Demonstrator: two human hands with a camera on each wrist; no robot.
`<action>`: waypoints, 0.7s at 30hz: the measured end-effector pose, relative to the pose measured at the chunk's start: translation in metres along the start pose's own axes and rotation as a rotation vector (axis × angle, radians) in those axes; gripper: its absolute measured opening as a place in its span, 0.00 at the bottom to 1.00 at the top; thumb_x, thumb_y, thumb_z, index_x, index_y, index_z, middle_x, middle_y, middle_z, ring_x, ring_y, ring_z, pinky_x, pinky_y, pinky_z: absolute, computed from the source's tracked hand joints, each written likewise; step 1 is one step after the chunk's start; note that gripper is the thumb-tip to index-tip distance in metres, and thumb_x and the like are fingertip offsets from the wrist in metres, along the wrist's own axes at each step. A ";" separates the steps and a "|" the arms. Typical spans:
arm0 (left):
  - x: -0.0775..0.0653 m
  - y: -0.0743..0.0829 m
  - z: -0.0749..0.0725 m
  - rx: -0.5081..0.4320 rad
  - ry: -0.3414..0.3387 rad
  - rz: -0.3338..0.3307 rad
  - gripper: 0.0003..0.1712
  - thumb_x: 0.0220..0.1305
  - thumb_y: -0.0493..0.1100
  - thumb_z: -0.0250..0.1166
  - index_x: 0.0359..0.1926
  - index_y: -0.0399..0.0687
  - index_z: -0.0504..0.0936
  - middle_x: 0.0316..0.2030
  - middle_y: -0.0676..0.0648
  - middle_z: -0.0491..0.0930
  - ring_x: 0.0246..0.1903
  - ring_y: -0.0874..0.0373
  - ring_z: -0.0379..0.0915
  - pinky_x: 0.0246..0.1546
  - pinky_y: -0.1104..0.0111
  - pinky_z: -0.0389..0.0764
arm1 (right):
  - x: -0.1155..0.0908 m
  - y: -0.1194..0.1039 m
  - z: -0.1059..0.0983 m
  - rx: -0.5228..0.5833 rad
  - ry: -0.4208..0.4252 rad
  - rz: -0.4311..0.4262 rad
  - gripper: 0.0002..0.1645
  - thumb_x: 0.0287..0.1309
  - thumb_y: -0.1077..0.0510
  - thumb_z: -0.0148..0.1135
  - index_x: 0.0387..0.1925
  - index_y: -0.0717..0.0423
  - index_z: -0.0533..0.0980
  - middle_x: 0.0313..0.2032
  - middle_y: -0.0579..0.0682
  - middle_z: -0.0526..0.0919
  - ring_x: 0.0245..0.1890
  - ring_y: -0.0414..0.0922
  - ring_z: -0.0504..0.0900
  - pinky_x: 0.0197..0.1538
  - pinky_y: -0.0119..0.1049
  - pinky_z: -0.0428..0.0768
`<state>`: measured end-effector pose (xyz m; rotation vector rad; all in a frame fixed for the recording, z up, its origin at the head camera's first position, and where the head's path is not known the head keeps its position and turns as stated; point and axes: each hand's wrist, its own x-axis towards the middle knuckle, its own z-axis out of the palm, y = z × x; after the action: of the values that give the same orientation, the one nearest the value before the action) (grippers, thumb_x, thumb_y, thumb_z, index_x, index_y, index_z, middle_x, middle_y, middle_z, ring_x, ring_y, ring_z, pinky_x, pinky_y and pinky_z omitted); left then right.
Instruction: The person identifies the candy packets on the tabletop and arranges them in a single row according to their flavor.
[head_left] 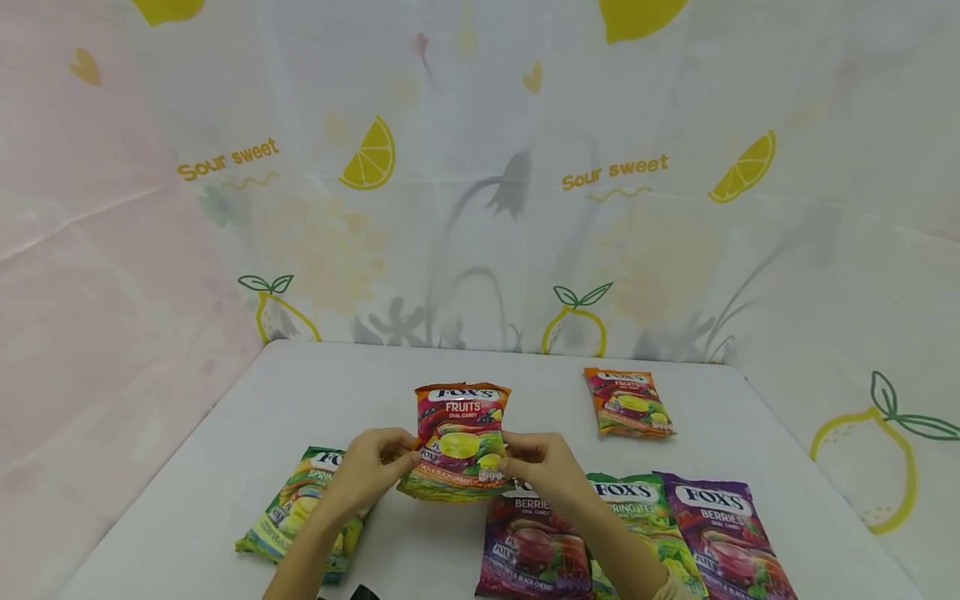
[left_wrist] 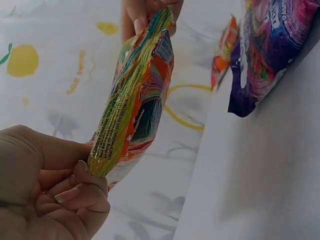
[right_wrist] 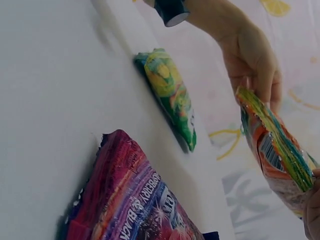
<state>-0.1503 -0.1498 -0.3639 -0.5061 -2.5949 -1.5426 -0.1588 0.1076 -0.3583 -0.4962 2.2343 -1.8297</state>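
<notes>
Between my two hands a red and orange Fox's Fruits candy bag [head_left: 460,437] is held up off the table, its printed front facing the head camera. My left hand [head_left: 375,467] pinches its lower left side between thumb and fingers. On the opposite side my right hand [head_left: 546,467] grips the lower right edge. In the left wrist view the bag's bottom seam [left_wrist: 125,100] runs from one hand to the other. Behind my left forearm lies a green Spring Tea bag [head_left: 300,504]. A purple Berries bag [head_left: 534,550] lies below my right hand, partly covered by it.
Right of my right forearm lie another green Spring Tea bag [head_left: 637,508] and a second purple Berries bag [head_left: 727,533]. A second Fruits bag [head_left: 628,402] rests at the back right of the white table [head_left: 352,375]. A lemon-printed cloth [head_left: 480,233] hangs behind.
</notes>
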 end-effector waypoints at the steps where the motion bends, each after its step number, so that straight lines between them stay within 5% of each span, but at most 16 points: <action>1: 0.002 0.000 0.000 -0.001 -0.003 0.004 0.07 0.61 0.36 0.62 0.35 0.34 0.82 0.28 0.47 0.81 0.24 0.62 0.72 0.26 0.71 0.74 | 0.000 -0.001 -0.002 -0.002 0.001 -0.001 0.27 0.58 0.65 0.59 0.58 0.73 0.67 0.33 0.52 0.79 0.31 0.40 0.75 0.35 0.31 0.75; 11: 0.021 0.006 0.008 0.028 0.035 0.057 0.06 0.60 0.34 0.62 0.35 0.34 0.82 0.27 0.46 0.81 0.23 0.63 0.69 0.24 0.72 0.72 | 0.002 -0.007 -0.018 -0.054 0.038 -0.023 0.28 0.60 0.63 0.58 0.60 0.72 0.66 0.43 0.60 0.79 0.37 0.41 0.76 0.38 0.33 0.75; 21: 0.037 0.011 0.017 0.033 0.048 0.089 0.06 0.59 0.33 0.62 0.34 0.32 0.82 0.26 0.44 0.82 0.24 0.61 0.71 0.25 0.72 0.74 | 0.005 -0.011 -0.033 -0.048 0.029 -0.050 0.28 0.61 0.66 0.56 0.60 0.74 0.64 0.28 0.48 0.73 0.27 0.42 0.69 0.33 0.33 0.70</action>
<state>-0.1805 -0.1213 -0.3546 -0.5667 -2.5215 -1.4634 -0.1747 0.1338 -0.3401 -0.5423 2.3105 -1.8220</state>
